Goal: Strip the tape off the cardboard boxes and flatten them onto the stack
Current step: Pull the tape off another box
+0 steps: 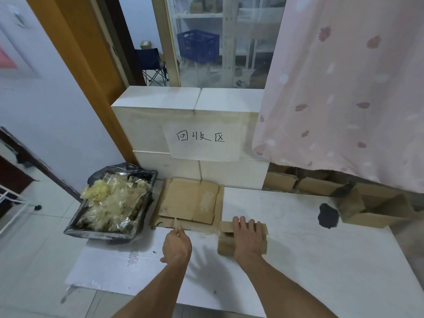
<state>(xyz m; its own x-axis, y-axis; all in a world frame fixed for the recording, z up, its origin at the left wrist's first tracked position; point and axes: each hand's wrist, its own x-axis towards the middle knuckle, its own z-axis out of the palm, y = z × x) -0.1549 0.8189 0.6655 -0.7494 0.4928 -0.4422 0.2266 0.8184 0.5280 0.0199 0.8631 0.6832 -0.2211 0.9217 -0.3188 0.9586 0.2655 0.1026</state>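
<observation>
A small cardboard box [226,245] lies on the white table [321,260]. My right hand [247,237] presses flat on top of it with straight fingers. A strip of clear tape [202,231] stretches from the box's left side to my left hand [176,245], which pinches its end between thumb and fingers. Behind the hands lies the stack of flattened cardboard [190,203] against the white tiled wall.
A bin lined with a black bag [110,203], full of crumpled tape, sits left of the stack. More cardboard boxes [367,203] stand at the right under a pink curtain [344,88]. A dark blotch [328,215] marks the table.
</observation>
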